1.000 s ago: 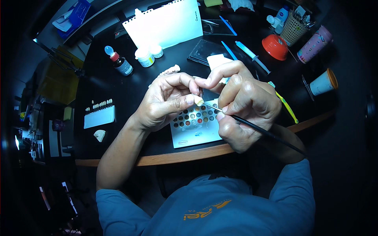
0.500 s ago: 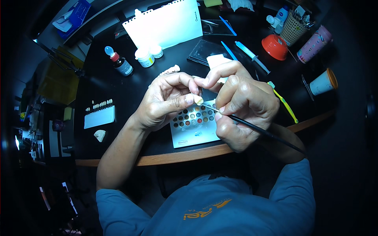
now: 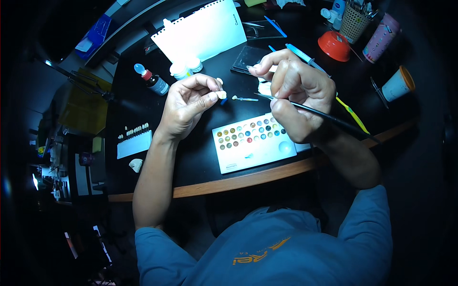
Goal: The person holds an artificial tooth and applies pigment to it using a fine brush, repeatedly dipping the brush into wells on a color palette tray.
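My left hand [image 3: 188, 107] pinches a small cream-coloured dental crown [image 3: 222, 95] between thumb and fingertips. A thin paintbrush [image 3: 329, 119] with a black handle is gripped in my right hand [image 3: 303, 88]. Its fine tip points left, apart from the crown. Below the hands lies a white paint palette [image 3: 238, 158] with rows of small coloured wells; my right hand covers the view of its upper right corner. Between the hands, a tooth shade tab [image 3: 244, 98] rests on the black table. A white crumpled tissue [image 3: 265, 86] is partly hidden behind my right hand.
At left lie a shade guide [image 3: 134, 147] and a small fan-shaped piece [image 3: 136, 165]. A dropper bottle [image 3: 155, 82], white jars [image 3: 180, 70] and a spiral pad [image 3: 202, 31] stand farther back. Right are a red bowl [image 3: 333, 46], a cup [image 3: 398, 86] and a yellow toothbrush [image 3: 353, 116].
My hands have moved apart, and the brush tip has come away from the crown. My left hand has shifted left and away from me. The shade tab and more of the palette now show.
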`<state>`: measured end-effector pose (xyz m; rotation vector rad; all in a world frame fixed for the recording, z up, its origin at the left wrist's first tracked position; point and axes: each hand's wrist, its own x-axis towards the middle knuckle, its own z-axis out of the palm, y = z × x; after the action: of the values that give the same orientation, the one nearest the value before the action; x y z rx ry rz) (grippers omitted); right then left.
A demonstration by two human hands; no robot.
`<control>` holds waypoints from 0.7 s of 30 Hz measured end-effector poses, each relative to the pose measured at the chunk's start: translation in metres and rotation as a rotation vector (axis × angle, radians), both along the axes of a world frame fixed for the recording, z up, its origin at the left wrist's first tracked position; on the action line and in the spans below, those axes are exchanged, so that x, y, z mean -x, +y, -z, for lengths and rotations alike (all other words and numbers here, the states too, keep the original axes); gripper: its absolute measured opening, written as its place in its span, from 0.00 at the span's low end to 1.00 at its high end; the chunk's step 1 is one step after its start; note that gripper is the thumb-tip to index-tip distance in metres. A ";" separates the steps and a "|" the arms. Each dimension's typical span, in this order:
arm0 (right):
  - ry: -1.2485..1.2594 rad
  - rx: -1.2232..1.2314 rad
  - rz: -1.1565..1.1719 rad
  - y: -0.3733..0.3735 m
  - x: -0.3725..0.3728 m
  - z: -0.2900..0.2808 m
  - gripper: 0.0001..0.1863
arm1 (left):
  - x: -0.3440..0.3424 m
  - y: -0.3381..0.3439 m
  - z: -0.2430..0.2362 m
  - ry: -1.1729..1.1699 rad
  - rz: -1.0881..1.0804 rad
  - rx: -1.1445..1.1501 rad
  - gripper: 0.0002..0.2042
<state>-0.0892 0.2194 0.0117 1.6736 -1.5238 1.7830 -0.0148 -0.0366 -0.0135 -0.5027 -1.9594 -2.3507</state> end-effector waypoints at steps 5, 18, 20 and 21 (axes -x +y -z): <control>-0.108 -0.059 0.038 0.000 0.002 0.004 0.07 | 0.000 0.001 0.001 -0.056 -0.039 -0.044 0.08; -0.046 -0.038 -0.007 -0.006 -0.002 0.005 0.06 | -0.001 0.003 -0.001 -0.049 -0.023 -0.031 0.10; -0.066 -0.066 -0.002 -0.008 -0.004 0.006 0.06 | -0.003 0.004 -0.001 -0.040 -0.011 -0.036 0.10; -0.072 -0.075 0.000 -0.009 -0.005 0.007 0.06 | -0.003 0.003 -0.001 -0.040 -0.012 -0.036 0.10</control>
<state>-0.0842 0.2101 0.0044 1.6600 -1.6399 1.8266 -0.0118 -0.0335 -0.0127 -0.4437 -1.9265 -2.4025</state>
